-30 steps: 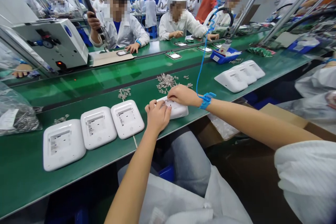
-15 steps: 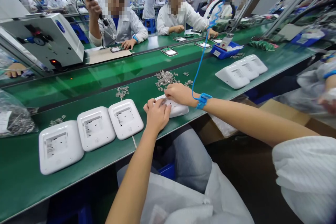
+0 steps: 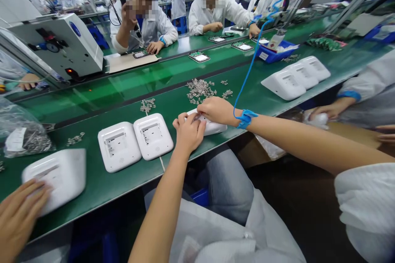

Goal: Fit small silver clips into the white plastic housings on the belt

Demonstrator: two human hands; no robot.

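Both my hands rest on a white plastic housing (image 3: 214,126) lying at the near edge of the green bench (image 3: 129,181). My left hand (image 3: 189,132) curls its fingers over the housing's left end. My right hand (image 3: 216,110), with a blue wrist strap (image 3: 246,118), presses pinched fingertips on its top; whatever small part they hold is hidden. A heap of small metal parts (image 3: 200,89) lies just behind the housing.
Two more white housings (image 3: 135,140) lie to the left. A co-worker's hand (image 3: 17,215) holds another housing (image 3: 60,176) at far left. Three housings (image 3: 296,76) sit at right, near another person's hand (image 3: 324,111). Workers sit across the belt beside a white machine (image 3: 58,45).
A co-worker's hand has come in at bottom left and tilted the leftmost housing up. A person's hand has appeared at right. My hands stay on the housing.
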